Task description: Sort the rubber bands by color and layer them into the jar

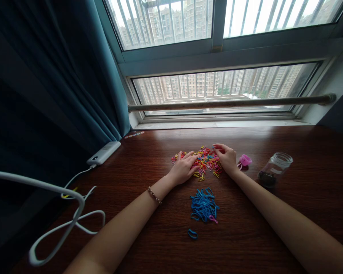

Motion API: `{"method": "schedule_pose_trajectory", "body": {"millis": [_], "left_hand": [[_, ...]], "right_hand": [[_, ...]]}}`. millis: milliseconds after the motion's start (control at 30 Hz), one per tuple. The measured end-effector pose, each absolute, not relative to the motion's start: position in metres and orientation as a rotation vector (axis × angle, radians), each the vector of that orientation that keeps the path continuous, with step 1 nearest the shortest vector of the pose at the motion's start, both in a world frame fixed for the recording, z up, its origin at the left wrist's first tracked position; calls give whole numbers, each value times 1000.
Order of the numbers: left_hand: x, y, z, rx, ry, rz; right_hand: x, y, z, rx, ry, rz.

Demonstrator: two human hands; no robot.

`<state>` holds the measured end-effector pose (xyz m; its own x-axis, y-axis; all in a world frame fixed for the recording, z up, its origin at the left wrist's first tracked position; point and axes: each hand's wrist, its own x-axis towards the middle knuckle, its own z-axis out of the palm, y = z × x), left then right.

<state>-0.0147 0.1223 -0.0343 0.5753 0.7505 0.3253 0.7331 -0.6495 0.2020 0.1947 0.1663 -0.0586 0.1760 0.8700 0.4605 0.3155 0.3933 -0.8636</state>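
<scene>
A loose pile of small multicoloured rubber bands [206, 159], mostly red, pink and yellow, lies on the brown table. My left hand [183, 168] rests flat on the pile's left side, fingers stretched out. At the far right edge of the pile, my right hand [226, 158] pinches a small blue rubber band [213, 147] between thumb and fingertips, partly hidden by them. Nearer to me sits a heap of blue rubber bands [203, 205] with one pink-purple band [213, 219] at its lower edge. A single blue band [192, 234] lies apart below that heap.
Right of my right hand are a pink cup-shaped item [244, 160] and a tilted clear jar [275, 170] with dark contents. A white power strip [104, 153] and looped white cable [74, 217] are at left, beside a blue curtain [103, 76]. A barred window stands behind the table [148, 152].
</scene>
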Motion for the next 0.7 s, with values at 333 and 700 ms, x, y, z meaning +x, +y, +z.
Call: {"method": "schedule_pose_trajectory", "body": {"millis": [333, 700], "left_hand": [[-15, 123, -34, 2730, 1564, 741], [-20, 127, -34, 2630, 1770, 907]], "right_hand": [[181, 147, -16, -945, -1345, 1410], [175, 130, -4, -892, -2094, 1723]]}}
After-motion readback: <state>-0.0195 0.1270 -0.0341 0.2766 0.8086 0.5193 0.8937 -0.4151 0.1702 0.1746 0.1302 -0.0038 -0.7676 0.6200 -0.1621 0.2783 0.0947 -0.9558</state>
